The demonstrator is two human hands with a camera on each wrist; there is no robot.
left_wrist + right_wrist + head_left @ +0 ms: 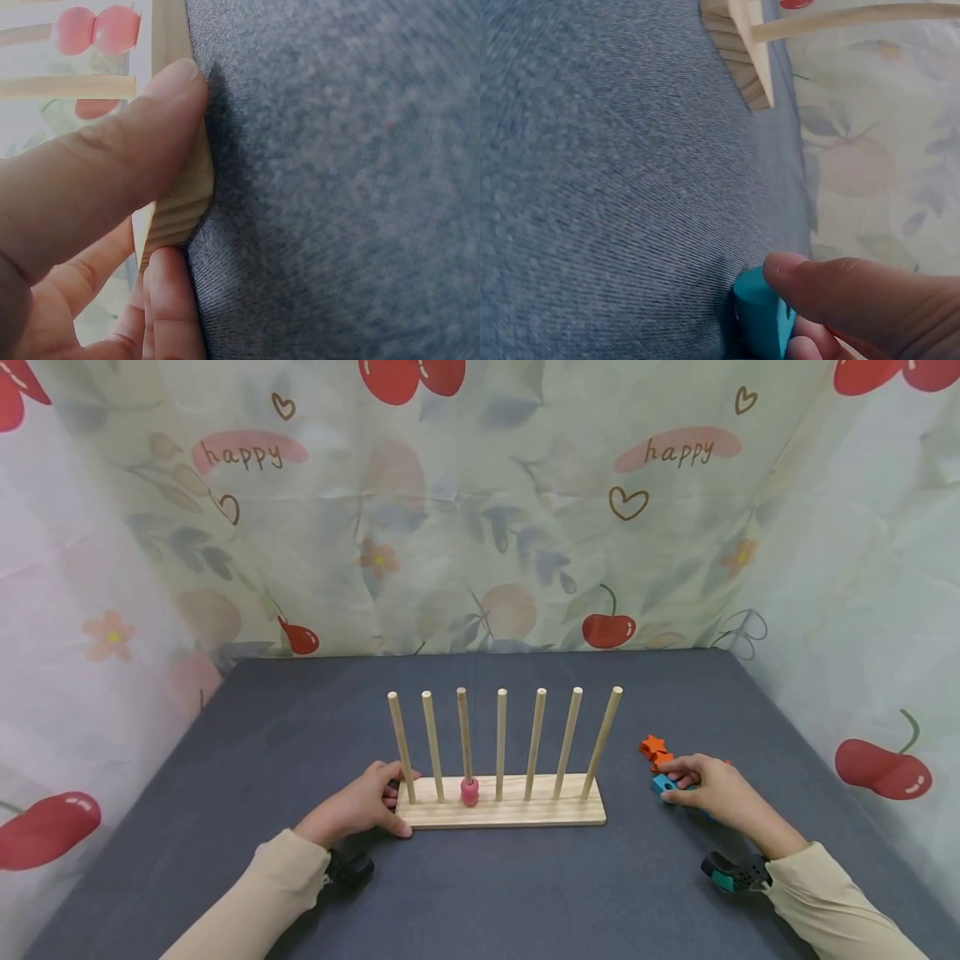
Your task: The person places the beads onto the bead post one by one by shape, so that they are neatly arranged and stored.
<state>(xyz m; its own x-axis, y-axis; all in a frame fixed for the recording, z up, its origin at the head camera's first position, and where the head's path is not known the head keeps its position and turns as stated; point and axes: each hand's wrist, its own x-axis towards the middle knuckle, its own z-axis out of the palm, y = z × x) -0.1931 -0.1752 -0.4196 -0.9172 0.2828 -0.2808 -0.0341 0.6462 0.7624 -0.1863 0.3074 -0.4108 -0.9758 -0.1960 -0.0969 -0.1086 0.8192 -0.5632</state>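
Fingertips of our right hand (712, 789) pinch the blue bead (663, 786) low against the grey cloth (487, 893), beside the orange star beads (656, 752). Our left hand (360, 806) curls thumb and fingers round the end of the wooden rack (510, 810), where one pink bead (469, 791) sits on the third peg. We judge the shallow pinch could let the bead slip away, and a loosened left grip could let the rack skid.
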